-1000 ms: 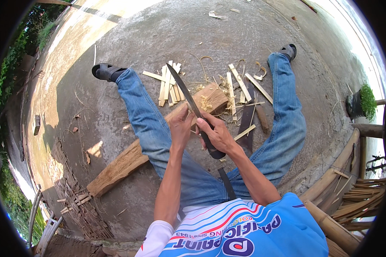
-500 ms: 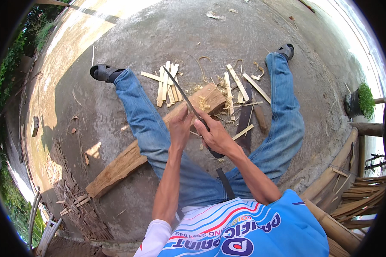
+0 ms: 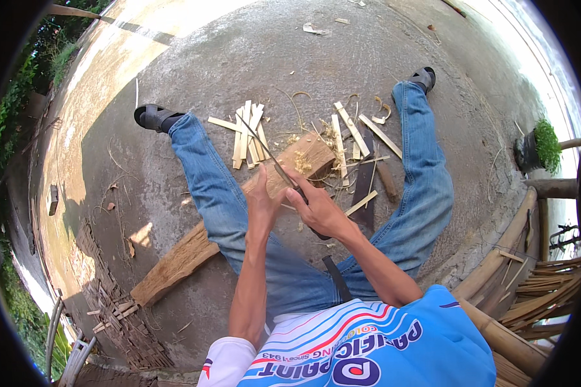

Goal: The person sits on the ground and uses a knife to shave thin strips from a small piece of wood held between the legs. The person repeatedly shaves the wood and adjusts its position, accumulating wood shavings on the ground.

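Observation:
My right hand (image 3: 319,209) is closed round the dark handle of a long, narrow knife (image 3: 270,154). Its blade slants up and to the left, away from me. Close beside the blade is my left hand (image 3: 263,206), fingers bent and the thumb toward the knife; whatever it pinches is too small or hidden to name. Both hands are over the near side of a thick wooden beam (image 3: 174,264), which runs under my left leg. Curly pale shavings (image 3: 301,162) lie on the beam's far end.
Pale flat strips lie in a left pile (image 3: 244,138) and a right group (image 3: 350,128) on the concrete floor (image 3: 239,58). A dark flat bar (image 3: 364,187) and a short brown stick (image 3: 387,180) lie near my right leg. A potted plant (image 3: 537,149) and bamboo poles (image 3: 507,242) stand right.
My left hand has shifted slightly left and its fingers have come away from the blade. The right hand still grips the knife, nearly in the same place. The view has shifted slightly.

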{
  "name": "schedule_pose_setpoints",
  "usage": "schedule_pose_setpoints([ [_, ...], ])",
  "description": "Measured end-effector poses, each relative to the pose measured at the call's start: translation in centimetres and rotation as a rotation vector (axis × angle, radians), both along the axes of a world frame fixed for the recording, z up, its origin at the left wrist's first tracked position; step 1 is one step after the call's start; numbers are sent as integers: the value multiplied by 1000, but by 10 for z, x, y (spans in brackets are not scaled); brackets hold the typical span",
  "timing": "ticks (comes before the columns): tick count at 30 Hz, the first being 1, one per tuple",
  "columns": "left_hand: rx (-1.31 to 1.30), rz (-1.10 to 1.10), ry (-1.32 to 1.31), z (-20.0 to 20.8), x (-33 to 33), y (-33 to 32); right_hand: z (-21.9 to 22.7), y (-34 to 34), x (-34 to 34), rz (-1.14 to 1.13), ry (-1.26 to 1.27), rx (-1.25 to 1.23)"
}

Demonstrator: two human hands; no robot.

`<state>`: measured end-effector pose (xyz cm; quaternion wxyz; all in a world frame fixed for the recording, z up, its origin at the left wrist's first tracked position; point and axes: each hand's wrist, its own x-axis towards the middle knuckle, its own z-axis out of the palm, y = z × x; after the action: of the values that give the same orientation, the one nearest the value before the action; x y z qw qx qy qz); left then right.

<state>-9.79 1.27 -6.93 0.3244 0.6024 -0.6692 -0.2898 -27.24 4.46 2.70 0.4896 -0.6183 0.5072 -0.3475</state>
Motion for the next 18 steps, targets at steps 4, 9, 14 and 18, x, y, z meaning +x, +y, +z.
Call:
schedule_pose_setpoints([
  [4, -111, 310, 95, 52, 10, -12, -32, -8, 6, -32, 33, -73],
  [9, -729, 96, 27, 204, -23, -93, -30, -2, 5, -46, 79, -88],
  [14, -486, -328, -611, 90, -26, -162, -11, -3, 9, 28, 122, 130],
  [18, -546, -296, -475, 91, -40, -145, -31, 24, 9, -22, 110, 78],
])
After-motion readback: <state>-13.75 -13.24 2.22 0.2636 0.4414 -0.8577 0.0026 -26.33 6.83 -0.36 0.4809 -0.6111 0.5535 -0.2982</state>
